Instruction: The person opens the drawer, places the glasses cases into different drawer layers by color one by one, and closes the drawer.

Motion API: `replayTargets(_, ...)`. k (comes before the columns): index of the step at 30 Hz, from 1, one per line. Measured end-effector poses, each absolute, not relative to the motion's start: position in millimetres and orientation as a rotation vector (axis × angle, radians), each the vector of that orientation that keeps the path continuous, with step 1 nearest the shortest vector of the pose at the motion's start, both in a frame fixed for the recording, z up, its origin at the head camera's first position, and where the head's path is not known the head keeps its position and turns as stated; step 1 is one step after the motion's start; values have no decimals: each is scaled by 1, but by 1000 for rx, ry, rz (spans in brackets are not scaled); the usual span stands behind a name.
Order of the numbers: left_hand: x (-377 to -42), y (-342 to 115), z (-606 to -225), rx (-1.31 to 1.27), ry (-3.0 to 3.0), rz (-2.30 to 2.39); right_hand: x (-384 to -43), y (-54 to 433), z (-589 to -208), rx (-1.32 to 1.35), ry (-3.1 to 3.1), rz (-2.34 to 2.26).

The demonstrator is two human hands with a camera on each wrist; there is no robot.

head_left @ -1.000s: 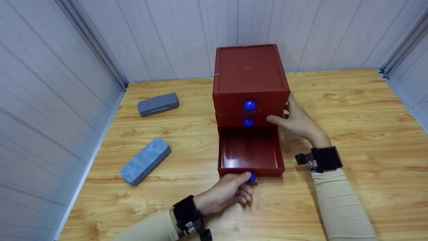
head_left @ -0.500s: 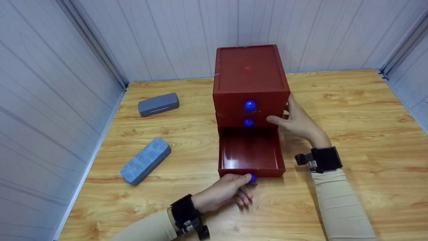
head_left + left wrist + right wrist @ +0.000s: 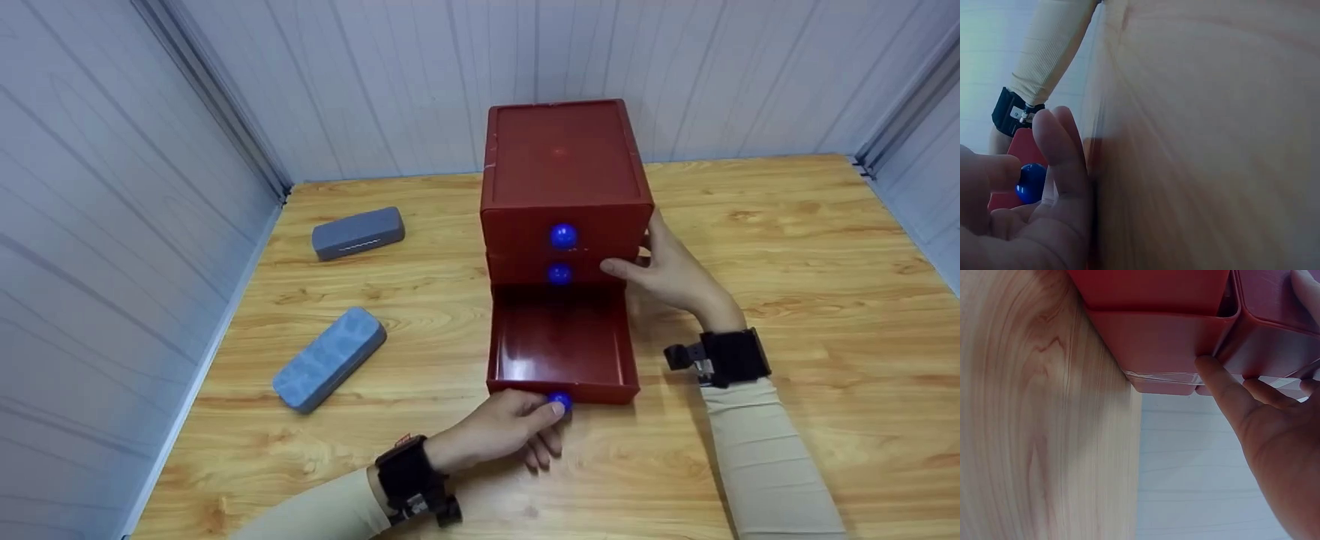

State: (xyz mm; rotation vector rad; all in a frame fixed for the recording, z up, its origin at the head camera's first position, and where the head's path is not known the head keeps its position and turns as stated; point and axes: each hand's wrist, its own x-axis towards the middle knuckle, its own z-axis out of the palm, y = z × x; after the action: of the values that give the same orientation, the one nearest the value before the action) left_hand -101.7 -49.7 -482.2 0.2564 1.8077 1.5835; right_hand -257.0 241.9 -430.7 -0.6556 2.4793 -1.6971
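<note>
A red plastic drawer cabinet point(image 3: 559, 169) with round blue knobs stands on the table, its bottom drawer point(image 3: 559, 341) pulled out and bare inside. My left hand point(image 3: 499, 431) is at that drawer's front, thumb and index finger pinching the blue knob point(image 3: 559, 401). In the left wrist view the knob point(image 3: 1031, 183) shows between thumb and fingers. My right hand point(image 3: 675, 277) holds the cabinet's right front corner, thumb over the middle drawer's front and fingers along the side. In the right wrist view, fingertips touch the cabinet's side point(image 3: 1157, 343).
Two hard oblong cases lie on the wooden table point(image 3: 427, 330) to the left: a grey case point(image 3: 358, 233) farther back and a mottled blue case point(image 3: 330, 360) nearer. White panel walls point(image 3: 390, 82) stand behind and on both sides.
The bottom drawer has come out slightly farther toward me, my left hand moving with it on the knob. The right hand keeps its place on the cabinet.
</note>
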Motion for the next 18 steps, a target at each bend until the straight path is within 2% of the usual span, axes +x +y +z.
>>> replayTargets(11,-99,-45,-480,305,1899,1539,-257,243,-431,-651,2485,-1701)
replayTargets(18,-98,-50,-468,640,2097,1274,-258,242,-431,-625,2483,-1703)
